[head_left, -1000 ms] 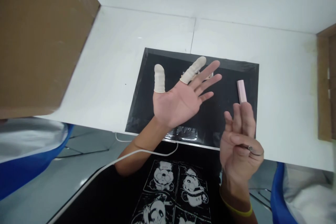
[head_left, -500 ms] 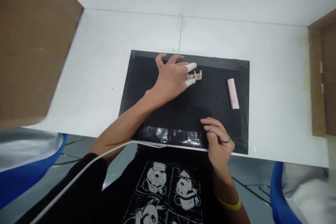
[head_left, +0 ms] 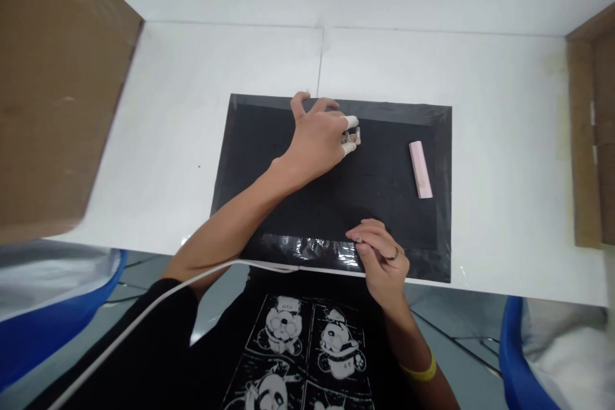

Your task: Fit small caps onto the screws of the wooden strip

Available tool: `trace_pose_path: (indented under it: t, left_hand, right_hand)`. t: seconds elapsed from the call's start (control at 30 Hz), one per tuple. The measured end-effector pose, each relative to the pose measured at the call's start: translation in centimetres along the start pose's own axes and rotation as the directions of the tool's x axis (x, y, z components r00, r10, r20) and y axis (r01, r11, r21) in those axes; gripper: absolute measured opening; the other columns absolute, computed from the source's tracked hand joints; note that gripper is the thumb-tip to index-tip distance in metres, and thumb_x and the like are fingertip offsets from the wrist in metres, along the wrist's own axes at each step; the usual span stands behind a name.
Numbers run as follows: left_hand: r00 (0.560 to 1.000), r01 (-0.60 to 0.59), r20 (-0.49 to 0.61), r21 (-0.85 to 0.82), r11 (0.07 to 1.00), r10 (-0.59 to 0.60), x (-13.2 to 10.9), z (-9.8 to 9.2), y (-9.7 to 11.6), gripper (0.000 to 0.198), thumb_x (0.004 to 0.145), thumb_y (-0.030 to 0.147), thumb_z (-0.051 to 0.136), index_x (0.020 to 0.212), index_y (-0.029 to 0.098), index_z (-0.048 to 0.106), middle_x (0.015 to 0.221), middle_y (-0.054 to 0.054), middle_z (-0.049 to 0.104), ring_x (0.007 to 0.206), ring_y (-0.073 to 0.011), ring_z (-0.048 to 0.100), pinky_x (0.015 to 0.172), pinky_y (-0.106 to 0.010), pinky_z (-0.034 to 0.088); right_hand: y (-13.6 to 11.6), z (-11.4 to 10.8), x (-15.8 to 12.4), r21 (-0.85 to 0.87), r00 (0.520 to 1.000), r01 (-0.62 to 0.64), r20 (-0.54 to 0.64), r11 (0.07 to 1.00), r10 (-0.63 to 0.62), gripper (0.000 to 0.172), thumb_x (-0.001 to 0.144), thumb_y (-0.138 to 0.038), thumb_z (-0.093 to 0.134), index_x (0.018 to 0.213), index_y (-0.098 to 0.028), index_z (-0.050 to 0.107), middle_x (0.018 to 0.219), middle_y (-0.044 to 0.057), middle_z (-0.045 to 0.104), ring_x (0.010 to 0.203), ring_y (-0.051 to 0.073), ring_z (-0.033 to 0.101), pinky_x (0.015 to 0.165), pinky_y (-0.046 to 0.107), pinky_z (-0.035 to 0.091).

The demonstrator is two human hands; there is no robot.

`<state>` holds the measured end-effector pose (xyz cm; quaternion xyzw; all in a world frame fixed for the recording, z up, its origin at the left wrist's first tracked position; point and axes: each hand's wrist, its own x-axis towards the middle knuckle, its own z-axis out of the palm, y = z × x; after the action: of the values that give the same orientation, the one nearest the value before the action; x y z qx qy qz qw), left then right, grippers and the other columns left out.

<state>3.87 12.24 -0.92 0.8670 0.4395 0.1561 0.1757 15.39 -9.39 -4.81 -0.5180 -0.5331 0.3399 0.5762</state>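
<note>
Straddling a small wooden strip [head_left: 356,141] in the upper middle of a black mat [head_left: 384,205] — left hand [head_left: 314,141], thumb and forefinger in off-white finger cots [head_left: 352,122], one on each side of the strip; whether they clamp it cannot be told. Strip: tan, bearing greyish upright tabs [head_left: 358,133], partly hidden by the hand. Right hand [head_left: 384,266], well apart from the left, over the mat's near edge: thumb and forefinger pinch a grey piece [head_left: 358,240], too small to identify; one finger wears a dark ring [head_left: 394,254], the wrist a yellow wristband [head_left: 423,372]. Pink block [head_left: 421,170]: elongated, lies on the mat's right part — apart from both hands. Mat rests on a white table [head_left: 504,173]. White cable [head_left: 144,317]: crosses the left arm [head_left: 230,224].
</note>
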Motion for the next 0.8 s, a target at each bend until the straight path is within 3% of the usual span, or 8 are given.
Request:
trace_pose_path:
  t: [0.4,0.8]
  left_hand:
    - [0.999,0.028,0.03,0.176,0.984,-0.034,0.2,-0.4,1.1,0.023,0.095,0.021,0.053,0.101,0.017,0.075,0.085,-0.008,0.073,0.107,-0.0276,0.06,0.116,-0.062,0.021]
    - [0.999,0.036,0.023,0.21,0.977,-0.042,0.1,-0.5,0.9,0.022,0.091,0.016,0.054,0.097,0.015,0.075,0.082,-0.009,0.07,0.107,-0.0301,0.059,0.115,-0.065,0.021]
  right_hand:
    - [0.4,0.1,0.0,0.025,0.999,0.045,0.025,0.999,-0.046,0.023,0.096,-0.006,0.062,0.105,-0.025,0.071,0.093,0.0,0.074,0.085,0.016,0.065,0.092,0.043,0.05]
    - [0.4,0.1,0.0,0.019,0.998,0.047,0.031,0.999,-0.047,0.023,0.096,-0.008,0.061,0.106,-0.026,0.07,0.091,0.001,0.074,0.084,0.017,0.064,0.088,0.045,0.051]
